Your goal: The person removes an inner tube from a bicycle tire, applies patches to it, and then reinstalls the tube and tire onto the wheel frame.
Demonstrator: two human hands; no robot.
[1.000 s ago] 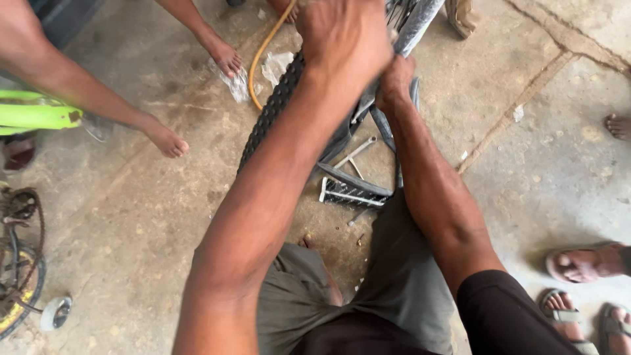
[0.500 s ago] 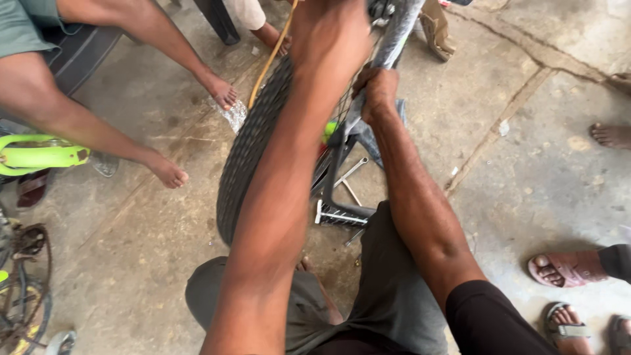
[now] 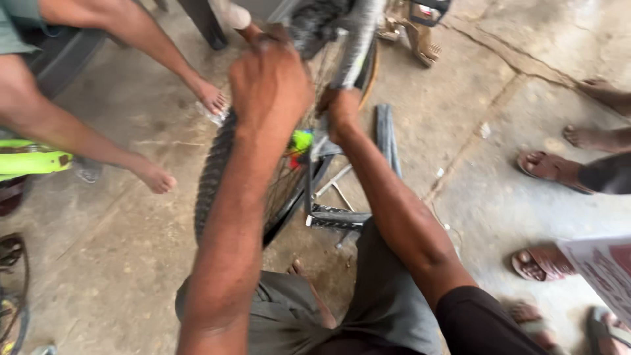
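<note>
One knobby bicycle tyre was gripped by two closed hands, the left hand on top, the right hand at the rim.

Head camera, looking steeply down, close over bicycle wheel

Left hand blurred, grip unclear.

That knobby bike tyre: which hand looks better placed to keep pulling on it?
Probably the left hand: it is clenched at the top of the tyre, on the tread. The right hand sits lower, by the frame near the rim, so it seems to steady rather than pull.
</note>
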